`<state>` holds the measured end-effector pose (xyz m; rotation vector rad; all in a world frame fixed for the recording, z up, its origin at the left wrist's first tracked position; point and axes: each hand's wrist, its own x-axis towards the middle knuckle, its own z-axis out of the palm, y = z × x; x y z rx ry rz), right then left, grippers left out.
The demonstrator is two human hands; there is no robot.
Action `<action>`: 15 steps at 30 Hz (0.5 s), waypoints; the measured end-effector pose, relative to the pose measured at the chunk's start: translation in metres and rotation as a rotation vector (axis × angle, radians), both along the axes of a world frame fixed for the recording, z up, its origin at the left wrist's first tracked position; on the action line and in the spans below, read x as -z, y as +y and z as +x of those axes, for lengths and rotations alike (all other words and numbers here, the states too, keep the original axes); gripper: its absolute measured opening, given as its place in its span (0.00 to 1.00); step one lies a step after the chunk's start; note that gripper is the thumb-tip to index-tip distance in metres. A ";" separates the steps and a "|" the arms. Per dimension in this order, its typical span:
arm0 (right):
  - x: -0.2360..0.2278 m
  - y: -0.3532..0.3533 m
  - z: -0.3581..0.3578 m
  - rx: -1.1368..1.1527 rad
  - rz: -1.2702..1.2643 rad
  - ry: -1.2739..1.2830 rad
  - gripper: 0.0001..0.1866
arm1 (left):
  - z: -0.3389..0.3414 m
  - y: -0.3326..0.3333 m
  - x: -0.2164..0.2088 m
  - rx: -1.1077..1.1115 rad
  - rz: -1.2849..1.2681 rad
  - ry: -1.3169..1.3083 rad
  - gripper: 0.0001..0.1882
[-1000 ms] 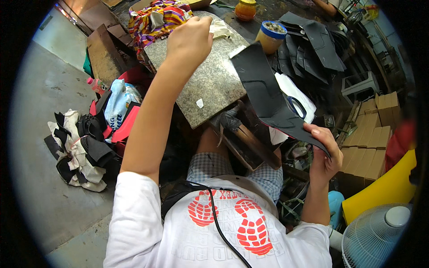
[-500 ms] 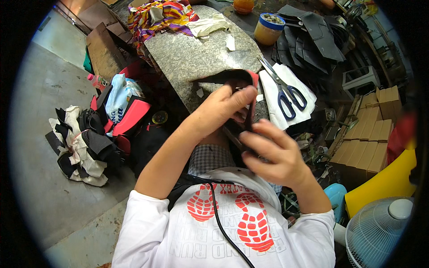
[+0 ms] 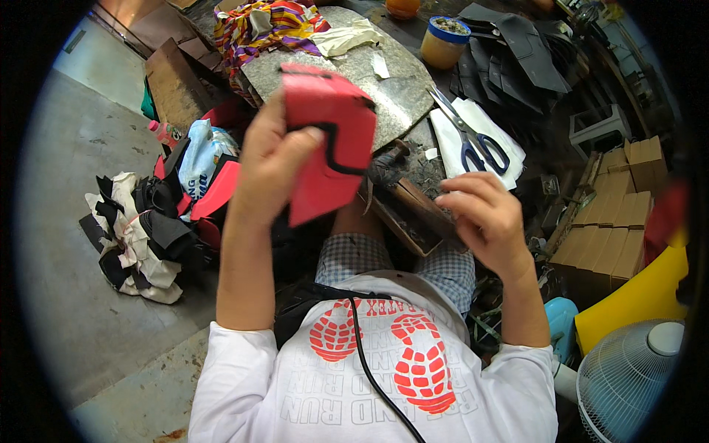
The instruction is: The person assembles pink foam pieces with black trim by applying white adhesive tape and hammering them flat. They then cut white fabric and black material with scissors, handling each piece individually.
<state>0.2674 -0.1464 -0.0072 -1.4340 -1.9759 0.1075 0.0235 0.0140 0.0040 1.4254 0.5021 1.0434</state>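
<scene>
A folded red sheet piece with black trim point(image 3: 343, 125) is raised over the near left part of the stone slab point(image 3: 402, 74). My left hand point(image 3: 277, 159) is closed on its left edge, thumb lying across the red face. The piece is slightly blurred. To the right, apart from it, my right hand point(image 3: 487, 221) has its fingers bent inward and drawn together; whatever they hold, if anything, is too small to make out. Near its fingertips are scissors with dark blue handles point(image 3: 473, 140), lying on white cloth or paper point(image 3: 509, 159). A wooden drawer-like box point(image 3: 406, 214) stands in front of my lap.
A blue-rimmed tub point(image 3: 443, 48) and dark cut sheets point(image 3: 528, 52) lie at the back right. Striped cloth point(image 3: 258, 29) covers the slab's far left. Scraps point(image 3: 136, 244) are heaped at left. Cardboard boxes point(image 3: 598, 236) and a fan point(image 3: 635, 376) stand at right.
My left hand has moved left and up with the piece, whose red face now shows. My right hand has moved right, away from the piece, and its fingers have drawn together.
</scene>
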 end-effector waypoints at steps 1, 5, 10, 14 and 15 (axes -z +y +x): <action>0.001 -0.002 0.008 0.077 0.005 -0.043 0.17 | -0.005 0.009 -0.004 0.004 0.007 -0.065 0.25; 0.010 -0.003 0.032 0.247 0.048 -0.091 0.13 | -0.005 0.055 -0.003 0.204 -0.072 -0.378 0.31; 0.027 0.007 0.054 0.553 -0.079 -0.216 0.11 | 0.036 0.116 0.043 0.177 -0.146 0.098 0.24; 0.040 0.010 0.065 0.690 -0.299 -0.183 0.18 | 0.052 0.116 0.079 -0.120 0.183 0.710 0.23; 0.042 0.011 0.067 0.704 -0.332 -0.152 0.19 | 0.050 0.113 0.082 -0.180 0.262 0.767 0.27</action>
